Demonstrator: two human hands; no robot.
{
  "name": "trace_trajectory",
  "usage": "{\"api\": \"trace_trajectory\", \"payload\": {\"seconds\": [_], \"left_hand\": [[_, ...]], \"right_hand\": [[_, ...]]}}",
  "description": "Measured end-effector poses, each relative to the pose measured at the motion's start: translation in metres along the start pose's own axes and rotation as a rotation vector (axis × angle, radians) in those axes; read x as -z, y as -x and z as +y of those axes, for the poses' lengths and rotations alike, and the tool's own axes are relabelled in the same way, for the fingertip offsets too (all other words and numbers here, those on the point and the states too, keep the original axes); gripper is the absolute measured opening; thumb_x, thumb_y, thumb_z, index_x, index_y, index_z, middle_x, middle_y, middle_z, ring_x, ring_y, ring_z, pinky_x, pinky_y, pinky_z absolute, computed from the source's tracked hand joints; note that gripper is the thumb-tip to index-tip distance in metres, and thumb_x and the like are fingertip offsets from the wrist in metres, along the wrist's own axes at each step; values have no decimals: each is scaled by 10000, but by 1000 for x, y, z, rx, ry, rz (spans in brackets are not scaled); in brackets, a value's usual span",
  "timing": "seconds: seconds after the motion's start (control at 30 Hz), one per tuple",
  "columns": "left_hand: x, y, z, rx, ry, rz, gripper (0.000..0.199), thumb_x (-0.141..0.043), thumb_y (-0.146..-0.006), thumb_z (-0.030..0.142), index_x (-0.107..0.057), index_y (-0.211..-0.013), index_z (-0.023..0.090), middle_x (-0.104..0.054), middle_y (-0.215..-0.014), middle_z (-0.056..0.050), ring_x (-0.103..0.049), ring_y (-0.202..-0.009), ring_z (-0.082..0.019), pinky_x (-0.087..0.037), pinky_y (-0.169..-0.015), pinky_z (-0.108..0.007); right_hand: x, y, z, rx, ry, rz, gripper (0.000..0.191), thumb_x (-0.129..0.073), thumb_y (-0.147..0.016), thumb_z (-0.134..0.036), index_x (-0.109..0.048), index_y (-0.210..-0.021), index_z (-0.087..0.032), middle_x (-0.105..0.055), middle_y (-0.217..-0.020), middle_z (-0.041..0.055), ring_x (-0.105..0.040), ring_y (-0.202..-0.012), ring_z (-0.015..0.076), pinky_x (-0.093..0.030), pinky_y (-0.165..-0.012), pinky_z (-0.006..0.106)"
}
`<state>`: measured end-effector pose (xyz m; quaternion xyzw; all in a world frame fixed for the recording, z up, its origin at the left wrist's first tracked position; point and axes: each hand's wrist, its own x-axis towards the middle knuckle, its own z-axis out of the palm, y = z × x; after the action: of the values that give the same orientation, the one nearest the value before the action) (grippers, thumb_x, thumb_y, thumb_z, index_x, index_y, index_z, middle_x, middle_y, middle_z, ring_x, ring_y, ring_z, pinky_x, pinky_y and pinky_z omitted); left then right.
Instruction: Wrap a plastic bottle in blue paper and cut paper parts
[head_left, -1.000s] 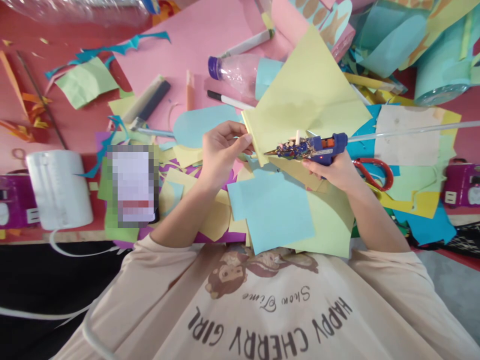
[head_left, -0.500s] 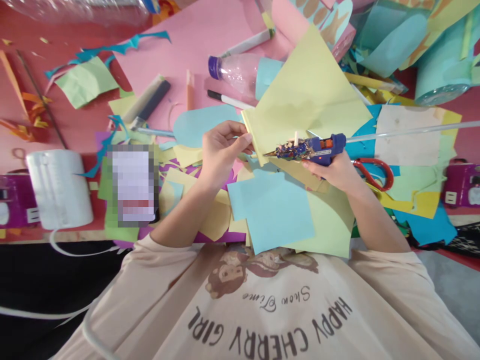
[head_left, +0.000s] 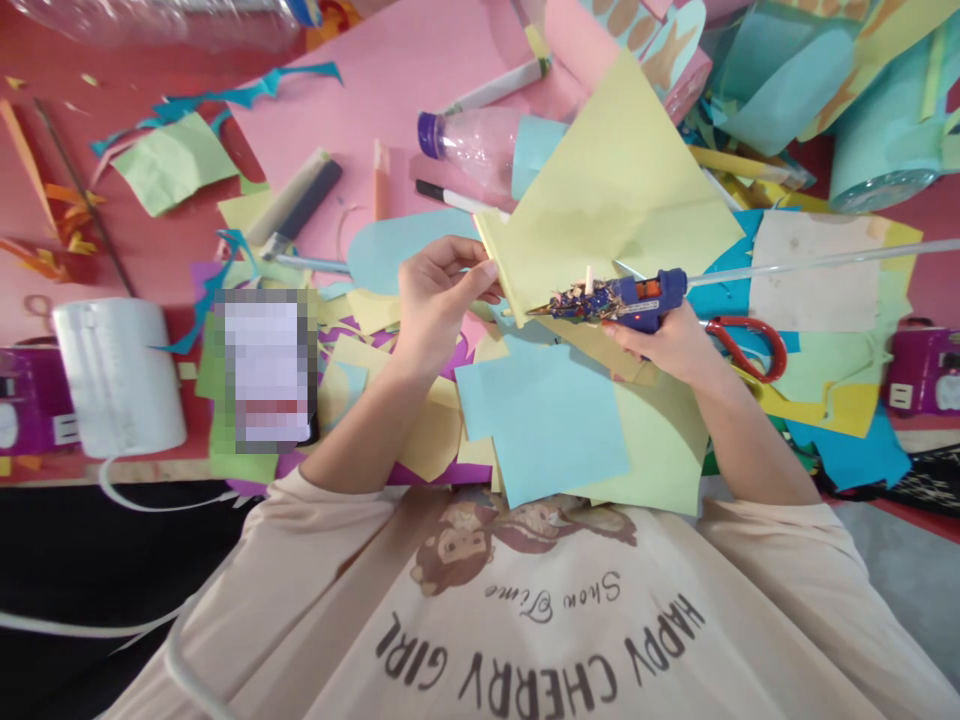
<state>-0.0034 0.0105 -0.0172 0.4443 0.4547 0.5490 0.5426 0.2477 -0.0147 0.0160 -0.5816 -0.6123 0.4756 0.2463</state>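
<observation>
Between the thumb and fingers of my left hand point(head_left: 450, 285) is the rolled left edge of a sheet of yellow paper point(head_left: 619, 185). My right hand point(head_left: 664, 340) is closed round the handle of a blue hot glue gun point(head_left: 637, 300). Its metal nozzle points left, close to the lower end of the rolled edge; whether it touches cannot be made out. Scraps cling to the gun's front, and a long clear glue stick point(head_left: 810, 260) juts from its back. Below the hands lies a light blue sheet point(head_left: 547, 420). Red-handled scissors point(head_left: 776, 350) lie right of my right hand.
A plastic bottle point(head_left: 480, 140) with a purple cap lies behind the yellow sheet. Markers and a box cutter point(head_left: 304, 205) rest on pink paper point(head_left: 360, 100). A phone point(head_left: 266, 370) and a white corded device point(head_left: 120, 380) are at left. Paper scraps cover much of the red table.
My left hand and the rolled edge of the yellow paper have shifted slightly left. The glue gun has moved a little left with my right hand.
</observation>
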Motion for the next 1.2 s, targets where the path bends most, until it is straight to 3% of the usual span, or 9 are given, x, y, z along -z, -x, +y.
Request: {"api": "trace_trajectory", "payload": {"seconds": [0.4, 0.67, 0.83, 1.0, 1.1, 1.2], "left_hand": [[2, -2, -1, -24, -4, 14, 261, -815, -673, 408, -670, -730, 198, -643, -641, 41, -618, -492, -60, -553, -495, -174], [1, -2, 0, -77, 26, 29, 257, -788, -717, 411, -658, -744, 190, -628, -644, 38, -619, -515, -59, -553, -523, -180], [1, 0, 0, -70, 17, 36, 232, -782, -727, 399, -658, -753, 204, -626, -653, 41, -625, -534, -63, -546, -525, -179], [0, 1, -1, -78, -81, 28, 249, -743, -756, 434, -627, -776, 216, -602, -675, 35, -620, -546, -76, -566, -553, -216], [-1, 2, 0, -62, -108, 24, 267, -732, -756, 460, -616, -771, 220, -598, -676, 31, -619, -550, -81, -575, -566, -226], [-3, 3, 2, -43, -101, 23, 282, -748, -730, 472, -620, -756, 222, -608, -676, 28, -618, -547, -84, -573, -555, -225]], "right_hand": [[0, 0, -1, 9, 1, -16, 145, -712, -679, -300, -635, -709, -180, -520, -452, -49, -454, -406, 104, -387, -420, 257], [3, -1, 2, -70, 23, -5, 261, -730, -697, -401, -597, -665, -179, -584, -533, -4, -515, -472, 131, -417, -444, 271], [15, -1, -1, -47, -224, -34, 248, -701, -718, -397, -538, -799, -229, -523, -539, -49, -476, -427, 116, -408, -412, 273], [39, 4, 4, 15, -228, 227, 333, -778, -653, -398, -559, -853, -246, -633, -778, 13, -560, -551, 137, -482, -520, 321], [57, 17, 5, 84, -29, 415, 260, -795, -671, -370, -602, -782, -236, -627, -841, 49, -595, -718, 184, -475, -641, 350], [73, 36, 6, 77, 239, 528, 228, -709, -774, -408, -556, -696, -258, -534, -768, 40, -540, -735, 218, -405, -647, 375]]}}
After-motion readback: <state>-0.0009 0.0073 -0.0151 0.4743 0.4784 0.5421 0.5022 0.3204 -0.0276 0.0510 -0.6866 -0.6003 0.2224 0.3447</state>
